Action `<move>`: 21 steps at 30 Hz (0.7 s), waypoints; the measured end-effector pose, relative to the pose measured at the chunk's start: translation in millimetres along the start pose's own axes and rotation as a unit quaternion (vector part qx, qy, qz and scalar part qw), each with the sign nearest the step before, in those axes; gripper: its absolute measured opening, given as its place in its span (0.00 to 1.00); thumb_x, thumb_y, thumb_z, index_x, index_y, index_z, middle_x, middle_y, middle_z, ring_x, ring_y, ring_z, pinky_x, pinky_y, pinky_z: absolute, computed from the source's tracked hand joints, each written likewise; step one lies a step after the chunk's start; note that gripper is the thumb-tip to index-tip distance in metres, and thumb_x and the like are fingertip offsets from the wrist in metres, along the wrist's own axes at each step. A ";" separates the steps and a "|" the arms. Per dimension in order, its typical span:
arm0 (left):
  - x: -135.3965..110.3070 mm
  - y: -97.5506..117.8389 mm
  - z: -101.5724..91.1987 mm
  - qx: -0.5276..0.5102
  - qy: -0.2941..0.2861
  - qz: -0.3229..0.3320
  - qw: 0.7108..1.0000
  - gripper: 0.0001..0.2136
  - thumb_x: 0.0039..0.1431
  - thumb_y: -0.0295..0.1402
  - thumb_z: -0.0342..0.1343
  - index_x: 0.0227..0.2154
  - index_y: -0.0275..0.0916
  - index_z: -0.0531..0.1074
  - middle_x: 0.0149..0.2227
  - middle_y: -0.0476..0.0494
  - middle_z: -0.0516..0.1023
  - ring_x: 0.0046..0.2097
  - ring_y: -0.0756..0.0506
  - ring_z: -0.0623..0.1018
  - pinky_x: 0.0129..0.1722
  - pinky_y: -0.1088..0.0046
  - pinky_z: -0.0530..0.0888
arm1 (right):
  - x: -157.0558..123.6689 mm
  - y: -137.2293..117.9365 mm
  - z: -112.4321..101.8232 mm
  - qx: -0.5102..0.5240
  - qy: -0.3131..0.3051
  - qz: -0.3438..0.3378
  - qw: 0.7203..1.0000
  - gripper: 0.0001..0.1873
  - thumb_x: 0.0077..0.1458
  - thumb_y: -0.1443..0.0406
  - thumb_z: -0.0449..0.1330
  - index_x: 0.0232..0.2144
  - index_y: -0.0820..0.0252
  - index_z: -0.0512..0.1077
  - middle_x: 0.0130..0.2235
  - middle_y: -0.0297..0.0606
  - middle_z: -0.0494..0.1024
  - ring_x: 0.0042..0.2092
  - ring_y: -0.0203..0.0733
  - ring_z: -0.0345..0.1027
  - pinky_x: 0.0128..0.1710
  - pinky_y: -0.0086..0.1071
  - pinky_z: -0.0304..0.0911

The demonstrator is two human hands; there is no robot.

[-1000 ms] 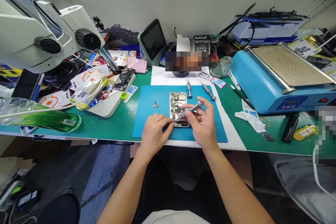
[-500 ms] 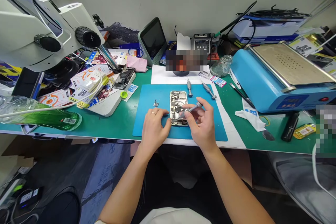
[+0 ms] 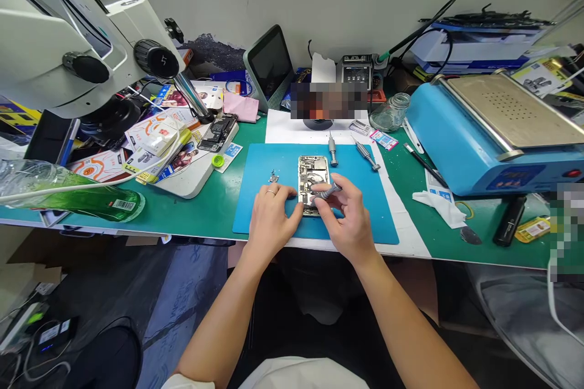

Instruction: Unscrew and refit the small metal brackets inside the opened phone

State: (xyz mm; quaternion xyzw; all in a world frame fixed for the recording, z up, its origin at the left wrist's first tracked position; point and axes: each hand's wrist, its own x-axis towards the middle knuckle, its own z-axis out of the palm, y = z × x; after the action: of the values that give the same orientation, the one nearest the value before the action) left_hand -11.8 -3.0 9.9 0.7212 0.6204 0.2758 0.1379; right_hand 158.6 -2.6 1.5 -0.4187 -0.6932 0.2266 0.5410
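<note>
An opened smartphone (image 3: 314, 169) lies on the blue mat (image 3: 255, 158), its circuit board and inner parts bare. My left hand (image 3: 274, 213) rests at the phone's left edge, thumb and forefinger apart and touching or nearly touching its side. Between the thumb and fingers of my right hand (image 3: 349, 213) is a small grey screwdriver (image 3: 329, 191), held tilted low over the phone's lower half; I cannot make out its tip. Two more screwdrivers lie past the phone, one upright in view (image 3: 333, 151) and one slanted (image 3: 365, 153). Small metal parts (image 3: 274, 176) sit beyond my left fingers.
A microscope (image 3: 150, 55) overhangs the left side, near a green bottle (image 3: 104, 200) lying down. A second opened phone (image 3: 219, 132) lies on the microscope base. To the right stand a glass jar (image 3: 391, 112) and a blue heating plate machine (image 3: 460, 134). A tissue (image 3: 440, 209) lies nearby.
The screwdriver is tilted lower, and my right fingers have closed in nearer to the phone. My left hand stays by the phone's edge. The whole view has shifted slightly.
</note>
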 end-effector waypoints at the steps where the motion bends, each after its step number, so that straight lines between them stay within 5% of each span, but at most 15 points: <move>1: 0.1 -0.1 0.1 -0.001 -0.001 0.001 1.000 0.04 0.66 0.32 0.61 0.43 0.43 0.74 0.46 0.43 0.80 0.50 0.36 0.76 0.51 0.58 0.72 | -0.1 -0.1 0.1 -0.001 -0.001 0.001 1.000 0.29 0.68 0.69 0.62 0.66 0.49 0.60 0.52 0.43 0.84 0.49 0.44 0.83 0.46 0.39 0.83; 10: 0.3 -0.9 0.4 0.002 0.000 0.006 1.000 0.04 0.66 0.32 0.61 0.43 0.44 0.74 0.45 0.43 0.80 0.49 0.37 0.75 0.49 0.58 0.72 | -0.1 -1.0 -0.3 -0.021 -0.006 -0.009 1.000 0.30 0.69 0.69 0.61 0.68 0.48 0.60 0.53 0.42 0.84 0.49 0.46 0.84 0.47 0.40 0.83; 21: 0.5 1.1 -0.8 -0.003 -0.007 0.009 1.000 0.05 0.66 0.31 0.60 0.43 0.44 0.74 0.44 0.44 0.79 0.47 0.37 0.74 0.48 0.59 0.72 | 3.9 1.6 -2.2 -0.098 -0.041 -0.144 0.984 0.34 0.70 0.68 0.59 0.73 0.45 0.55 0.49 0.41 0.85 0.43 0.45 0.83 0.43 0.38 0.82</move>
State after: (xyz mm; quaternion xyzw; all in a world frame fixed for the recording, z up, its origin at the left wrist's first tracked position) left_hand -11.3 -2.9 11.3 0.7282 0.6121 0.2738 0.1416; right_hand 160.9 1.2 3.1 -0.3557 -0.7869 0.0944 0.4953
